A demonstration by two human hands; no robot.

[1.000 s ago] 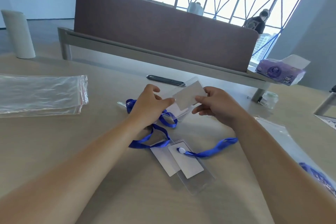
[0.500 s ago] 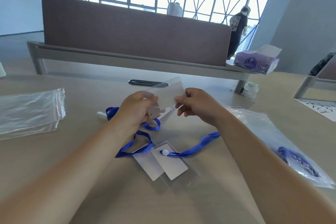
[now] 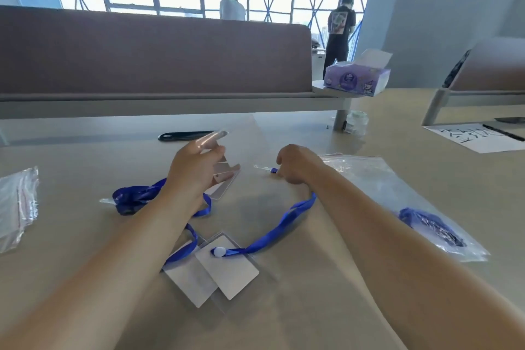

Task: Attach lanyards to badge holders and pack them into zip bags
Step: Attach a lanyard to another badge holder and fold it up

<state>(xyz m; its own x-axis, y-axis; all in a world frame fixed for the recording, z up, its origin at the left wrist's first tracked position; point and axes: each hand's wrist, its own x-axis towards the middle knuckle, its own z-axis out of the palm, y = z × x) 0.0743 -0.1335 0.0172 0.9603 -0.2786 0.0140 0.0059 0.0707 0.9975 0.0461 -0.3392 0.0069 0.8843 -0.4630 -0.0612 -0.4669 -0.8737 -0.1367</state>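
Badge holder (image 3: 240, 145); illegibly brush-lettered sheet (image 3: 480, 139)

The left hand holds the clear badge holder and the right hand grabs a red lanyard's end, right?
Not quite: the lanyard is blue, not red, as the head view shows. The left hand does hold the clear badge holder, and the right hand grips the lanyard's end.

I see a clear badge holder (image 3: 244, 142) held tilted above the table in the left hand (image 3: 196, 167). A blue lanyard (image 3: 284, 221) curves from the right hand (image 3: 298, 165), which seems to pinch its clip end, to two overlapping card-filled holders (image 3: 233, 273). A filled zip bag (image 3: 377, 185) lies right, empty zip bags (image 3: 17, 207) left.
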